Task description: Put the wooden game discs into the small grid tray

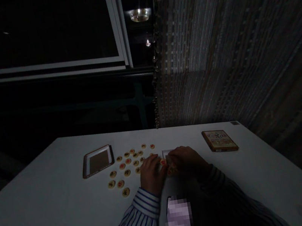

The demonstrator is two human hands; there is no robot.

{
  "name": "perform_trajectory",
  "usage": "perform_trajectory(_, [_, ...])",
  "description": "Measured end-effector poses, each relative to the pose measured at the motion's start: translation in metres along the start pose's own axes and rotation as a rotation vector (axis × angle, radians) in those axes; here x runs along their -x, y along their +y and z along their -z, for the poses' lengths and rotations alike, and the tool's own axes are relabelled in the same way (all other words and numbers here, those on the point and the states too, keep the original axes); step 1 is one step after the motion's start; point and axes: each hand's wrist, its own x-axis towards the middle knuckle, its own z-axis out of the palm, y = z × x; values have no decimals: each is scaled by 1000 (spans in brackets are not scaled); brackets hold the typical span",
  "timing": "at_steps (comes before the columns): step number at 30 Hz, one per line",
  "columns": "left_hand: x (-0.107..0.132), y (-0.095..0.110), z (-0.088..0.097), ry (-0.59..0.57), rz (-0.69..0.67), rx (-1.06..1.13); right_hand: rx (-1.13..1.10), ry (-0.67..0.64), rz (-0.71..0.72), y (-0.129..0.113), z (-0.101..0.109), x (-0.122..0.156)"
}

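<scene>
Holding red-marked disc (163,162) (character illegible), hands (150,174) close, lettered box (220,140) apart

Red-marked disc (163,162) is pinched by the left hand (151,172), a pale-rimmed tray (165,151) is kinda covered by the right hand (186,161), flat box (220,140) is parked near the table's (70,217) far right corner.

Discs (126,192) and box (220,140) (both dim) show no readable text.
</scene>
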Motion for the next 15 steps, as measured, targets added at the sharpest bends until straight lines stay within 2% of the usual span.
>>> perform_trajectory(5, [6, -1, -3, 6, -31, -25, -157, -71, 42, -1, -4, -7])
perform_trajectory(12, [8, 4, -5, 12, -67, -32, -560, -36, -24, 6, -20, -3])
perform_trajectory(15, [8, 7, -4, 1, -60, -19, -635, -17, -17, 9, -23, -2])
